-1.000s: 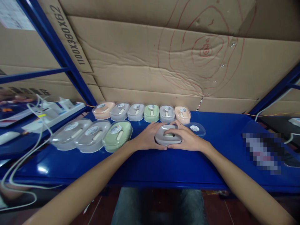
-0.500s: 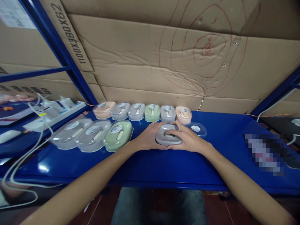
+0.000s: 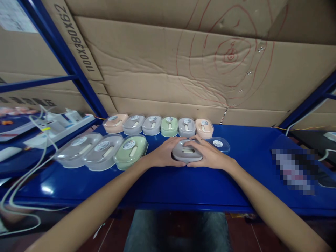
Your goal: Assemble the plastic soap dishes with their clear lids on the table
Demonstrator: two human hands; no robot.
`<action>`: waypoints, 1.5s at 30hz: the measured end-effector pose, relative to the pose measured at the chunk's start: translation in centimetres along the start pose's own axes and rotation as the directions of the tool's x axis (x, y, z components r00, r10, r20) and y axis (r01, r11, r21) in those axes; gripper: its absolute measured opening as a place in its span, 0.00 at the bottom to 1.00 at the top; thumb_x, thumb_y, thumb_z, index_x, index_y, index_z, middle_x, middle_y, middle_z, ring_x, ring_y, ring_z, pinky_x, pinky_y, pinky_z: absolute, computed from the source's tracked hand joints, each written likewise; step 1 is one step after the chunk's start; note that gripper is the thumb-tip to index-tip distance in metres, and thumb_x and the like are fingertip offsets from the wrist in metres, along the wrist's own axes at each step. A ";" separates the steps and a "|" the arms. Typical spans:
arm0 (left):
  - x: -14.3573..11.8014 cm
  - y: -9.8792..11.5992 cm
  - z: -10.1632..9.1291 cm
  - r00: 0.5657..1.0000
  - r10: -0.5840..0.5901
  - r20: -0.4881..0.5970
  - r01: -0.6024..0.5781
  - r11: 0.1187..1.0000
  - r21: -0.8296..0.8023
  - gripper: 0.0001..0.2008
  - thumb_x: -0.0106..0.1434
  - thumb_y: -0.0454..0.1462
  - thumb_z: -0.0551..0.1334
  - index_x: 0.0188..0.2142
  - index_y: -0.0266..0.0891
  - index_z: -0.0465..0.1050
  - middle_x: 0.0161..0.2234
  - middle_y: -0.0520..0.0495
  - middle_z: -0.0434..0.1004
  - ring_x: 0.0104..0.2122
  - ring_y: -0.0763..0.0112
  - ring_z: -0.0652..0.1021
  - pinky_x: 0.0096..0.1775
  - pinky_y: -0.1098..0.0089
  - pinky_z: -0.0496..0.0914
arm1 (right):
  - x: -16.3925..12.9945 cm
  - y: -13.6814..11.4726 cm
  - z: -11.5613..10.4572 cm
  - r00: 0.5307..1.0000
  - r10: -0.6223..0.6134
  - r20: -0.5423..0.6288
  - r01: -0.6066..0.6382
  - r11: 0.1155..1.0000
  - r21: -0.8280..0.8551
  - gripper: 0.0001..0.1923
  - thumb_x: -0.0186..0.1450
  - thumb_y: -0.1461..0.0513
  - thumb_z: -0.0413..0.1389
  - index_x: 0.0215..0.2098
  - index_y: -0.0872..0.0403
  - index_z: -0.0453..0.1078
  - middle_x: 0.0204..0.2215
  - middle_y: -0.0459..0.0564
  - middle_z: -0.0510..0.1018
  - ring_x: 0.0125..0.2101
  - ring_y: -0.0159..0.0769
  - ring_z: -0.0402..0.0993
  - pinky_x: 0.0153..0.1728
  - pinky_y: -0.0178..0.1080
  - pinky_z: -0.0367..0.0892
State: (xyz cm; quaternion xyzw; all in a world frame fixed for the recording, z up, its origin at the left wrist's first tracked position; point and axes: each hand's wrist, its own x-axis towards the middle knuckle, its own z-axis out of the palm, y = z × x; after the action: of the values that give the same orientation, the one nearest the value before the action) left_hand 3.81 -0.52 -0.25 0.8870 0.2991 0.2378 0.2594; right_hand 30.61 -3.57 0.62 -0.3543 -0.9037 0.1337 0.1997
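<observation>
Between my two hands is a grey soap box, its lid showing a slot with a pale piece in it. My left hand wraps its left side, thumb along the front edge. My right hand grips the right side, with a finger over the top of the lid. A clear plastic cover with a round label lies just beyond my right hand. Nearest on the left stands a green soap box under its clear cover, beside a grey covered box.
A back row of covered boxes, including a peach one and a green one, lines the cardboard wall. A power strip and white cables are at the left. A blurred item lies on the blue table at the right.
My right finger has shifted from the slot toward the back of the lid, so more of the lid shows. Both hands stay around the grey box.
</observation>
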 end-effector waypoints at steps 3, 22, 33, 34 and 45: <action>0.0 0.0 -0.1 1.000 0.000 0.023 0.000 1.000 -0.010 0.52 0.55 0.53 0.79 0.74 0.48 0.61 0.69 0.38 0.70 0.68 0.39 0.71 0.68 0.41 0.64 | 0.0 0.0 -0.1 1.000 0.004 -0.024 -0.002 0.997 0.078 0.47 0.63 0.49 0.74 0.74 0.44 0.59 0.64 0.59 0.70 0.64 0.55 0.72 0.65 0.59 0.71; -0.3 -0.3 -0.5 1.000 -0.015 0.020 0.015 1.000 0.009 0.48 0.62 0.49 0.73 0.76 0.49 0.55 0.73 0.37 0.64 0.71 0.41 0.66 0.72 0.38 0.61 | -0.2 1.0 -1.7 0.995 -0.016 -0.098 0.027 0.994 0.104 0.44 0.63 0.51 0.72 0.72 0.46 0.63 0.68 0.58 0.74 0.67 0.57 0.72 0.67 0.62 0.68; -0.4 0.4 -0.9 0.998 -0.030 0.048 0.029 0.999 0.021 0.45 0.62 0.50 0.73 0.75 0.48 0.60 0.70 0.37 0.69 0.69 0.41 0.69 0.69 0.40 0.65 | -0.5 1.2 -1.7 1.000 0.001 -0.019 -0.001 0.999 0.040 0.47 0.62 0.53 0.71 0.76 0.46 0.60 0.66 0.58 0.74 0.66 0.58 0.71 0.66 0.62 0.68; -0.5 0.4 -0.9 0.999 -0.029 0.045 0.028 0.999 0.021 0.45 0.63 0.49 0.73 0.75 0.48 0.60 0.70 0.37 0.69 0.69 0.41 0.69 0.69 0.40 0.65 | -0.5 1.2 -1.7 1.000 0.001 -0.021 0.000 0.999 0.043 0.47 0.62 0.53 0.71 0.76 0.45 0.60 0.66 0.58 0.75 0.66 0.59 0.71 0.67 0.62 0.68; -0.5 0.2 -1.0 0.998 -0.007 0.061 0.005 1.000 0.026 0.45 0.63 0.48 0.73 0.75 0.50 0.59 0.70 0.38 0.68 0.69 0.42 0.68 0.70 0.38 0.63 | -0.9 1.2 -2.1 0.999 -0.047 -0.017 0.048 0.997 0.068 0.46 0.62 0.58 0.68 0.76 0.44 0.59 0.68 0.56 0.73 0.67 0.58 0.70 0.68 0.62 0.68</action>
State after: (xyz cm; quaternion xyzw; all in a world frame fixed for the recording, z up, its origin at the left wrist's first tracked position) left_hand 2.94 -0.65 0.51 0.8962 0.2965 0.2058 0.2579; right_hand 32.87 -3.11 1.74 -0.3269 -0.9051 0.1571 0.2218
